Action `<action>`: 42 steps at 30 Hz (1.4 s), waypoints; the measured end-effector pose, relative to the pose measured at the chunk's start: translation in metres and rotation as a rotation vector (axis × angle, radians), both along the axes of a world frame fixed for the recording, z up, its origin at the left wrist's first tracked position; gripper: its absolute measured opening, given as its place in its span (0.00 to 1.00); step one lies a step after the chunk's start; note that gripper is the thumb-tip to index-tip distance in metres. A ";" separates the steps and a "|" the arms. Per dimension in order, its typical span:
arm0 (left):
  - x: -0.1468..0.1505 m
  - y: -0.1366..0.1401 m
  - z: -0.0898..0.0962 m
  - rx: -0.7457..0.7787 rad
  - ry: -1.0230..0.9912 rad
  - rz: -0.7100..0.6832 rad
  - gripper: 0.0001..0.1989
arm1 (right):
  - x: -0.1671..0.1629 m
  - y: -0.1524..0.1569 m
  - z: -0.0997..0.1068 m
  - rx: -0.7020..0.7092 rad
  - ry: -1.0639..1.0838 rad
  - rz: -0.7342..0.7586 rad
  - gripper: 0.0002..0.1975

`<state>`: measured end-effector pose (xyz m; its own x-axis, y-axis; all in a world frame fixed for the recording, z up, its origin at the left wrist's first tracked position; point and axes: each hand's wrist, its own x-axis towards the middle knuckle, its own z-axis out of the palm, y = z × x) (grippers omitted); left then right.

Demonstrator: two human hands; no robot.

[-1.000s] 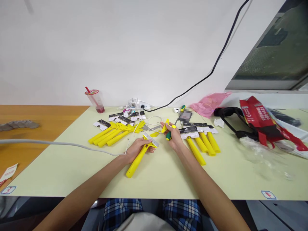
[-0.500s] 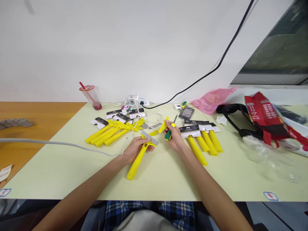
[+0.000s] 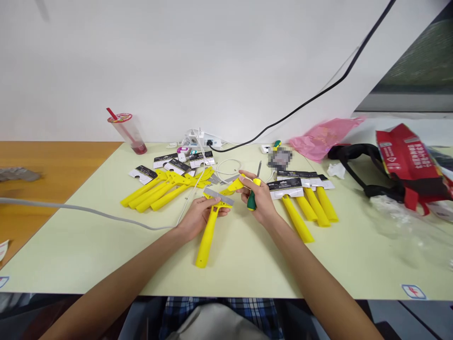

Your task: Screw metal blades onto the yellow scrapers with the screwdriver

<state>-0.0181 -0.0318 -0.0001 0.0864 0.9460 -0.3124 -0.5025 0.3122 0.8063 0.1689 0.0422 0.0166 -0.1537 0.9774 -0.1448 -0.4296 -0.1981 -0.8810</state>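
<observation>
My left hand (image 3: 193, 219) is closed around the head of a yellow scraper (image 3: 207, 238), its grey blade (image 3: 220, 196) lying across the top and its handle pointing down toward me. Between thumb and fingers of my right hand (image 3: 264, 202) is a small yellow plastic piece (image 3: 235, 184), just beyond the blade and apart from it. The same hand also keeps a green and yellow screwdriver (image 3: 251, 201) tucked in it, tip upward. Several yellow scrapers (image 3: 143, 200) with loose blades by their heads lie on the left.
More yellow handles (image 3: 299, 222) under black-and-white header cards (image 3: 287, 185) lie on the right. A power strip (image 3: 200, 139) with cables stands by the wall. There is a drink cup (image 3: 129, 134) at back left, and a red bag (image 3: 410, 163) beside black straps at right.
My right hand has lowered the yellow piece slightly, turning it flatter. The scraper in my left hand has swung a little more upright. The camera view has shifted slightly.
</observation>
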 end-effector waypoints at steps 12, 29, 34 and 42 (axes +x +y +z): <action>0.001 0.001 0.000 0.051 0.028 0.062 0.15 | -0.008 -0.012 -0.011 0.174 -0.316 0.017 0.26; 0.001 0.002 0.002 0.101 0.009 0.007 0.15 | -0.015 -0.014 -0.022 0.416 -0.511 -0.050 0.16; 0.002 0.002 0.002 0.110 -0.016 0.001 0.13 | -0.016 -0.011 -0.026 0.423 -0.515 -0.078 0.18; 0.000 0.005 -0.005 0.167 -0.028 -0.039 0.17 | -0.016 -0.008 -0.032 0.497 -0.528 -0.066 0.16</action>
<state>-0.0184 -0.0270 -0.0051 0.1304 0.9804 -0.1478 -0.5154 0.1944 0.8346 0.1526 0.0346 -0.0159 -0.1243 0.9520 0.2797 0.0806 0.2907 -0.9534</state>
